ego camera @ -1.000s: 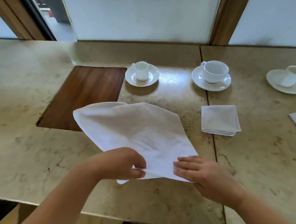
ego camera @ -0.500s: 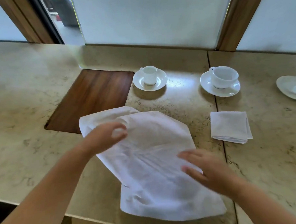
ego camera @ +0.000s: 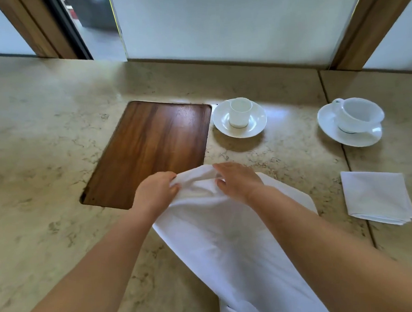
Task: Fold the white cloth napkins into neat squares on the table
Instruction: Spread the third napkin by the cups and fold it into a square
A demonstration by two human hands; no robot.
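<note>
Both hands meet at the far end of an unfolded white napkin (ego camera: 232, 246) on a marbled worktop (ego camera: 44, 165), centre of the frame. The left hand (ego camera: 155, 194) is closed on a bunched corner of the cloth, fingers curled around the fabric. The right hand (ego camera: 238, 180) lies just beside it, fingers loosely bent and touching the same bunched edge; whether it actually pinches the cloth cannot be told from this angle.

The napkin's long axis runs diagonally, from the hands at mid-frame down to the lower right, where it passes the bottom edge of the picture. Nearly all of the cloth therefore lies toward the person, between and under the 2 forearms, with none beyond the fingertips. Both hands are equally near the gripped end, so the coming fold likely depends on drawing that end back along the diagonal or spreading it flat first.

1 finished folded napkin (ego camera: 378, 197) lies well apart at the right. 2 cups on saucers, (ego camera: 240, 117) and (ego camera: 352, 121), stand beyond, beside a wooden inlay (ego camera: 149, 149).
</note>
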